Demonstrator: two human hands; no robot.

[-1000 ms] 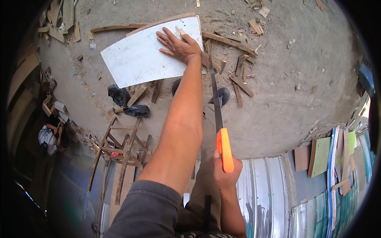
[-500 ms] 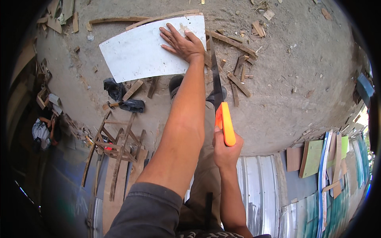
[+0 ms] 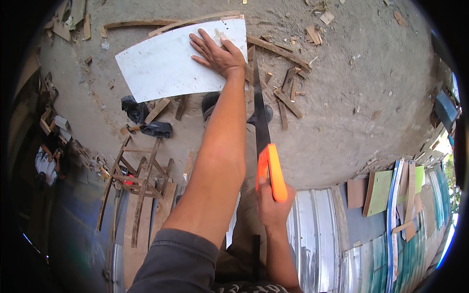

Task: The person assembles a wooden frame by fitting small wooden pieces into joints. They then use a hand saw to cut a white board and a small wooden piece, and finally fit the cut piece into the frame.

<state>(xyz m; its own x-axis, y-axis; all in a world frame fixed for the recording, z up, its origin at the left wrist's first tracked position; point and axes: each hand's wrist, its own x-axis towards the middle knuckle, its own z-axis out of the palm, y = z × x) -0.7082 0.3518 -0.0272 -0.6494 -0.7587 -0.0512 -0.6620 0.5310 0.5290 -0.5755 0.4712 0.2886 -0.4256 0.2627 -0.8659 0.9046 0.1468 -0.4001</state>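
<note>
Over gritty grey ground littered with offcuts, the white board lies ahead of 2 dark shoes, the left hand spread flat on it, while the right hand is clenched round the saw by its orange handle, the blade along the board's right edge, contact unclear. A wooden frame and a person are at left, metal sheets at lower right; pale print on the shirt is cut off, unreadable
</note>
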